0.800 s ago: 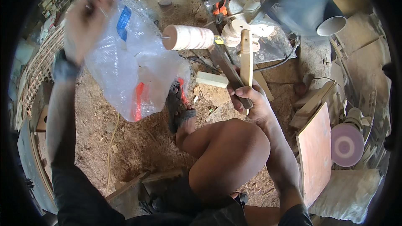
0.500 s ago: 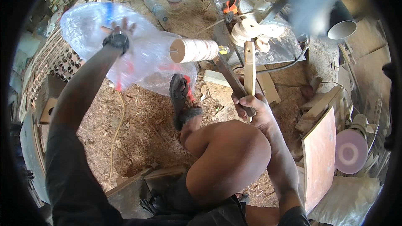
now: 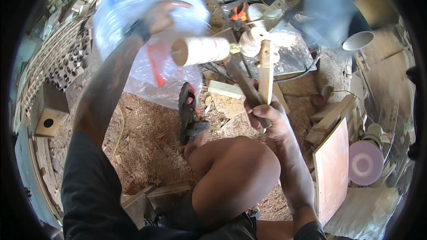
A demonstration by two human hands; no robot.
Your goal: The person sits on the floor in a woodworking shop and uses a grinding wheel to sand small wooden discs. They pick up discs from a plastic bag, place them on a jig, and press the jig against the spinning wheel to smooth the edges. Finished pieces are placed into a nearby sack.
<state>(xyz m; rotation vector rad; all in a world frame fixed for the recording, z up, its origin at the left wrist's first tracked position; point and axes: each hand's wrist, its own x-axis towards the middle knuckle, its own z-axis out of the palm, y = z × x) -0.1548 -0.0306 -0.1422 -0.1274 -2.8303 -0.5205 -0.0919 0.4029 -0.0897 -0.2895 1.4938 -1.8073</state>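
My left hand (image 3: 160, 18), smeared by motion, is at the large clear plastic bag (image 3: 111, 18). One finger points right; the others are too blurred to show whether they grip the film. My right hand (image 3: 272, 118) is wrapped round a pale wooden strip (image 3: 266, 73) and a dark wooden bar (image 3: 248, 84), which cross in the grip. Between the hands, a roll of stacked pale wooden discs (image 3: 207, 50) lies sideways, a thin metal rod poking from its left end. More wooden discs (image 3: 255, 39) sit behind the strip's upper end.
Wood shavings (image 3: 147, 138) cover the floor around my sandalled foot (image 3: 189, 115). Machinery with a grey cylinder (image 3: 358, 31) stands far right. A wooden board (image 3: 331, 171) leans near my right forearm. At left are a box with a round hole (image 3: 49, 115) and rows of wooden pieces (image 3: 66, 73).
My left hand has moved right and farther away, and the plastic bag has shifted right with it. My right hand keeps its hold on the strip and bar.
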